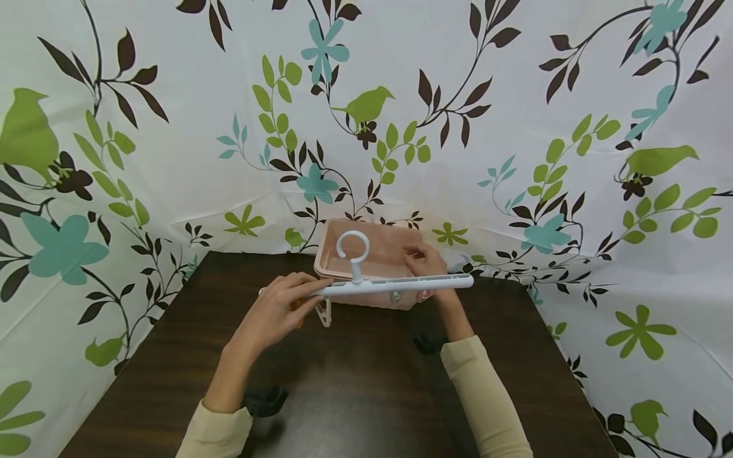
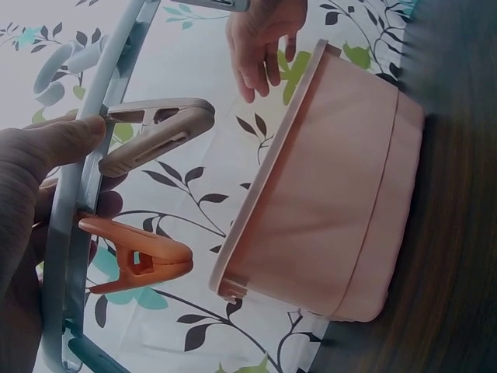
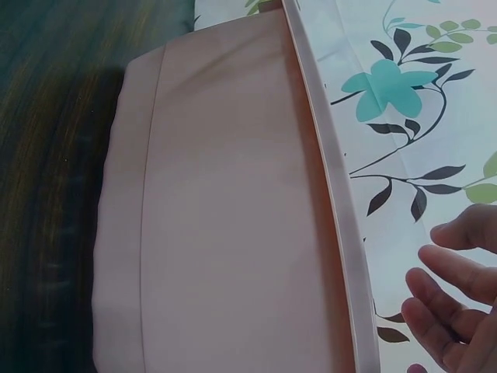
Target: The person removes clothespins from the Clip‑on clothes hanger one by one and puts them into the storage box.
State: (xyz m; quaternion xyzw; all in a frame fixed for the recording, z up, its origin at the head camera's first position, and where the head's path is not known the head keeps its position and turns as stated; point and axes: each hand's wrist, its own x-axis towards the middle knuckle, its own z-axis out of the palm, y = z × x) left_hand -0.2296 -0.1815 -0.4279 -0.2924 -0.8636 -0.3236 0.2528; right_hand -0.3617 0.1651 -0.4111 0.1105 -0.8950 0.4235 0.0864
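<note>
My left hand (image 1: 275, 312) grips a pale blue-white clip hanger (image 1: 412, 283) near its left end, thumb pressed on the bar. The hanger is raised in front of a pink plastic bin (image 2: 318, 186), its round hook pointing up. From the bar hang a beige clip (image 2: 159, 132), an orange clip (image 2: 140, 252) and a teal clip (image 2: 93, 356), the last cut off by the frame's edge. Over the bin's right side is my right hand (image 1: 426, 264), fingers loosely bent and nothing held in them; the hanger bar partly covers its wrist in the head view.
The bin stands at the back of a dark wooden table (image 1: 355, 381). Behind and around the table hangs a white cloth (image 1: 183, 159) printed with leaves, birds and flowers. Dark wrist straps (image 1: 266, 402) show beneath both forearms.
</note>
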